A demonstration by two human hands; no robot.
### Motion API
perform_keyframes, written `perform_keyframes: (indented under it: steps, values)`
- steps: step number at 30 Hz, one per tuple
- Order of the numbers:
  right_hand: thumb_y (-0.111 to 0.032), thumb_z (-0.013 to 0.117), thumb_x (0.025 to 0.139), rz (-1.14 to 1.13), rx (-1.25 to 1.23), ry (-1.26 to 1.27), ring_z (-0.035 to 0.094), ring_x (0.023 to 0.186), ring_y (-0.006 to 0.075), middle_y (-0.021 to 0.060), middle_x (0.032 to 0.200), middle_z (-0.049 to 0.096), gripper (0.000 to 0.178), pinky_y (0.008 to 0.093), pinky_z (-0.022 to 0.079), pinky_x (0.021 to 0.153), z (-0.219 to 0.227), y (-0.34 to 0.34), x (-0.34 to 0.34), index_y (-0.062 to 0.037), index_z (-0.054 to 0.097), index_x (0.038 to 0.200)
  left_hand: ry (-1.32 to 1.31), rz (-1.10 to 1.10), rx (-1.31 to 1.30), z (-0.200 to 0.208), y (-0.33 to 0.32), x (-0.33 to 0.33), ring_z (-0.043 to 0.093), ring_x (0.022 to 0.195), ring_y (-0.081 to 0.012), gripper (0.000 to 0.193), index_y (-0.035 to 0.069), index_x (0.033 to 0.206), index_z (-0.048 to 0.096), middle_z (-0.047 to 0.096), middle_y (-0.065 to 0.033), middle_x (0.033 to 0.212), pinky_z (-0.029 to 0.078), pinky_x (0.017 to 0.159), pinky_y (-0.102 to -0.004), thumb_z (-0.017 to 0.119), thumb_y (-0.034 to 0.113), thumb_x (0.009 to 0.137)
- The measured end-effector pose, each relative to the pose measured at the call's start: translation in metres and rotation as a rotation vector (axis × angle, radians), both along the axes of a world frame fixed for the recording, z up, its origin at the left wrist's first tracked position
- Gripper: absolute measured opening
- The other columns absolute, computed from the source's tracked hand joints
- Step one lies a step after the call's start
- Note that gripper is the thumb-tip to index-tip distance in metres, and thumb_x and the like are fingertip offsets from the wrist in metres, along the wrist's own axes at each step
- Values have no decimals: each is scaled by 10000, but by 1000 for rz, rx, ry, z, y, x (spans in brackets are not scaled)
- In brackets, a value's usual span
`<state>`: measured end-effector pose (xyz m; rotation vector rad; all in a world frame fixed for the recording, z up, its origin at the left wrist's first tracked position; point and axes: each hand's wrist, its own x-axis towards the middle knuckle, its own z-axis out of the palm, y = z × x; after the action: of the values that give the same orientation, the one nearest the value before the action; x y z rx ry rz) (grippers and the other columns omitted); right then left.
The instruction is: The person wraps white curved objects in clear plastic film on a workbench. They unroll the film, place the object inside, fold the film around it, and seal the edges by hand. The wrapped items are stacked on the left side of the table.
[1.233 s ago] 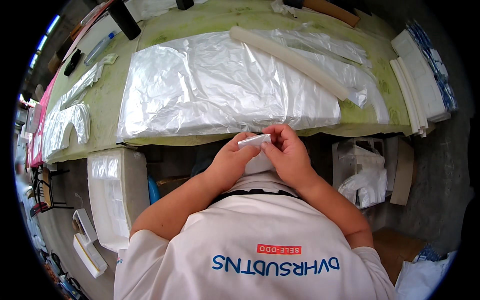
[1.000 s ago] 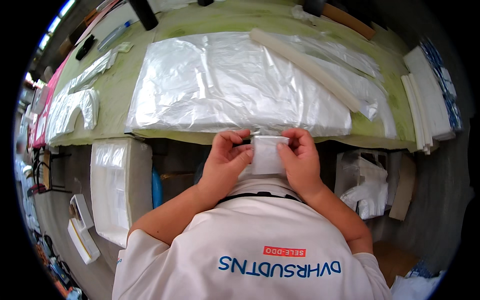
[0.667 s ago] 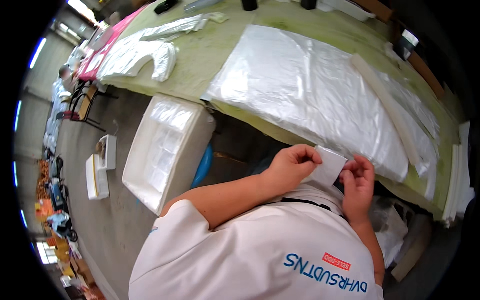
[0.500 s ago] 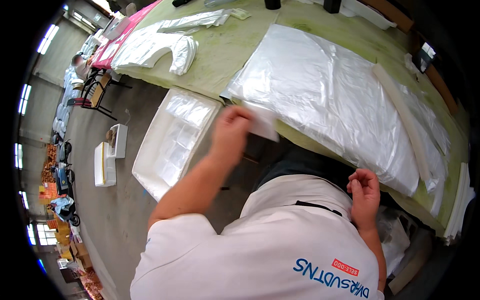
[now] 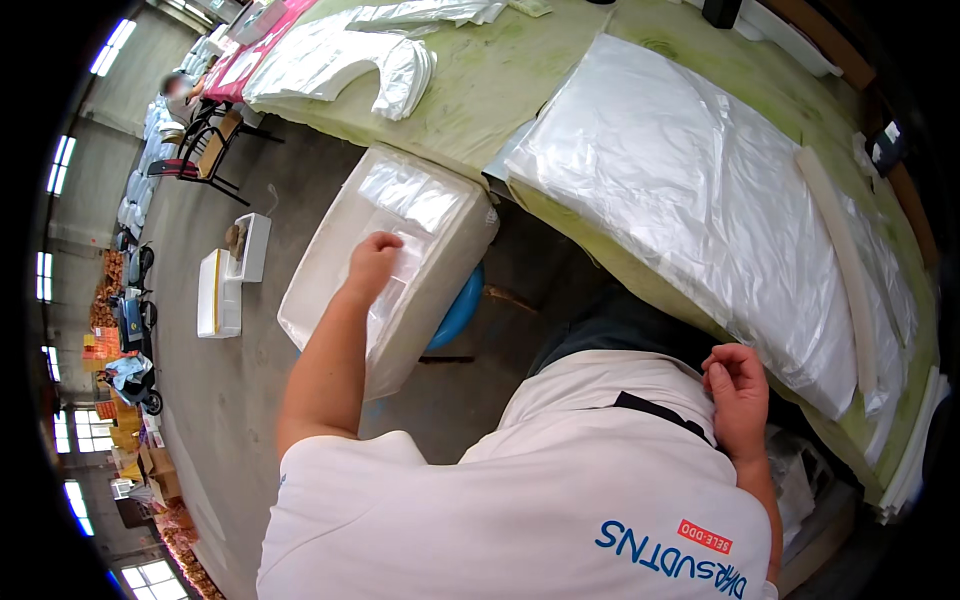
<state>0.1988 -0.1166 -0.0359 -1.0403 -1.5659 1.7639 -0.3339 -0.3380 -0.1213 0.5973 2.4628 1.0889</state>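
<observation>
My left hand (image 5: 374, 266) reaches into a white foam box (image 5: 318, 275). Its fingers are closed on the edge of a clear plastic bag (image 5: 408, 258), which lies over the bags in the box. More clear, shiny bags (image 5: 415, 193) are stacked along the box's far end and right side. My right hand (image 5: 738, 398) hangs at my waist by the table edge, fingers curled in, and no thing shows in it. A large sheet of clear plastic film (image 5: 680, 200) covers the table beside it.
The green-covered table (image 5: 470, 125) runs along the far side, with more white plastic (image 5: 330, 75) and a long pale strip (image 5: 835, 260) on it. A blue stool (image 5: 460, 312) stands under the box. Farther left are small white foam boxes (image 5: 220, 295), a chair (image 5: 212, 150) and a person (image 5: 180, 100).
My left hand has moved left from the table edge to inside the foam box, bringing the clear plastic bag. The right hand stays at my waist. The view has shifted slightly.
</observation>
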Motion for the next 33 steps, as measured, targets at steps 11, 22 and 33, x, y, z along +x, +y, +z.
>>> perform_keyframes:
  steps: [11, 22, 33]
  values:
    - [3, 559, 985, -9, -16, -53, 527, 764, 84, 29, 945, 620, 175, 239, 469, 707, -1, 0, 1, -38, 583, 1154, 206, -552, -158, 30, -10, 29, 615, 1119, -283, 299, 152, 1119, 738, 597, -89, 1259, 514, 939, -362, 736, 93, 826]
    - [29, 597, 938, -200, 601, -74, 591, 939, 188, 105, 1059, 635, 164, 296, 489, 845, 25, 10, 37, -20, 606, 1094, 316, -510, -57, 37, -8, 32, 626, 1056, -197, 399, 149, 1187, 707, 622, -50, 1265, 507, 835, -322, 731, 22, 810]
    - [-79, 736, 763, -369, 919, -1145, 531, 1134, 378, 155, 1238, 560, 559, 455, 458, 989, 72, 78, 162, -148, 627, 1307, -91, -357, 669, 92, 127, 140, 563, 946, -84, 216, 31, 1170, 651, 650, -22, 1132, 463, 847, -245, 557, -5, 980]
